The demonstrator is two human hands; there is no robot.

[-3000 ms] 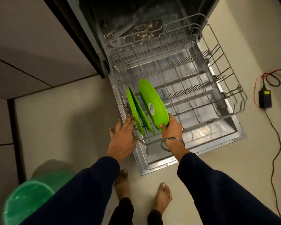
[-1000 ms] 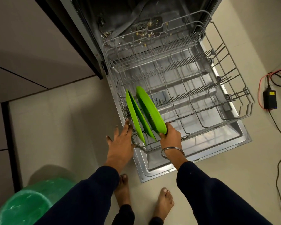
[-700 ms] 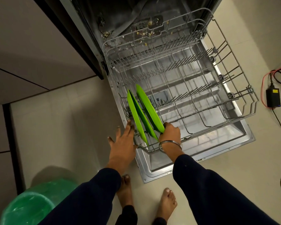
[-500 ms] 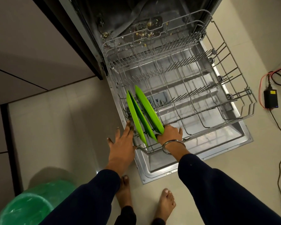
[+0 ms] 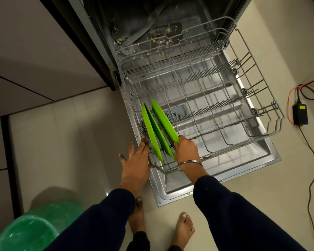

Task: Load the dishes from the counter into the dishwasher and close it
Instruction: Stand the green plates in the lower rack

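Beige floor lay around the open dishwasher (image 5: 214,171); green plates (image 5: 153,134) stood on edge in its rack (image 5: 268,134), their long axis running away from the person, the right hand (image 5: 186,151) gripped the right plate, and the left hand (image 5: 136,160) rested spread open beside the rack.

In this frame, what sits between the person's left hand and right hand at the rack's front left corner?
In the head view, two green plates stand on edge in the rack, between the left hand and the right hand, which grips a third plate.

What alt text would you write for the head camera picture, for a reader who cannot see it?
Seen from above, a person's right hand grips a green plate standing on edge in a pulled-out dishwasher rack, beside two more green plates. The left hand rests open at the rack's corner; a green bin stands on the floor.
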